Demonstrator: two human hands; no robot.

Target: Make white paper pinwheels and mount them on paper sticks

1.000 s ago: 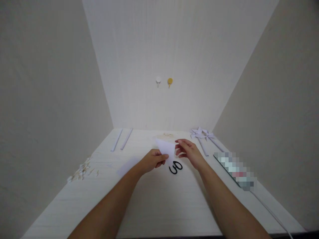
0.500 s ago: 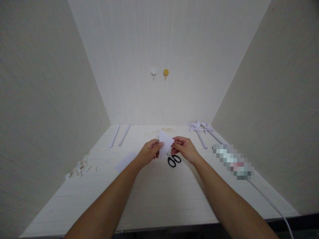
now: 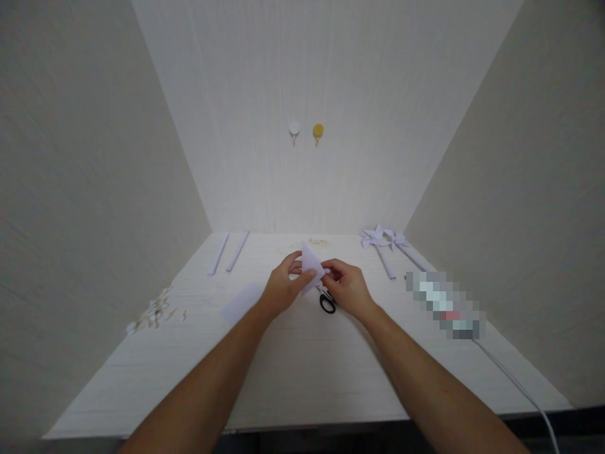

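A small folded piece of white paper (image 3: 311, 260) is held up between both hands above the middle of the table. My left hand (image 3: 285, 282) grips its left side, thumb across the front and fingers behind. On the paper's right corner my right hand (image 3: 346, 284) is closed, thumb and fingertips pinching it. Just below lie scissors with black handles (image 3: 327, 304), partly covered by my right hand. A flat sheet of white paper (image 3: 241, 302) rests on the table to the left of my left forearm.
Two paper pinwheels (image 3: 377, 237) on rolled sticks lie at the back right. Two rolled paper sticks (image 3: 237, 251) are at the back left. Scattered small scraps (image 3: 152, 312) lie near the left wall. A blurred-out object (image 3: 444, 306) with a white cable (image 3: 515, 379) sits at the right.
My right fingers have moved in closer on the paper's right corner and now hide more of the scissors. My left thumb has slid further right across the paper. The view has tilted slightly.
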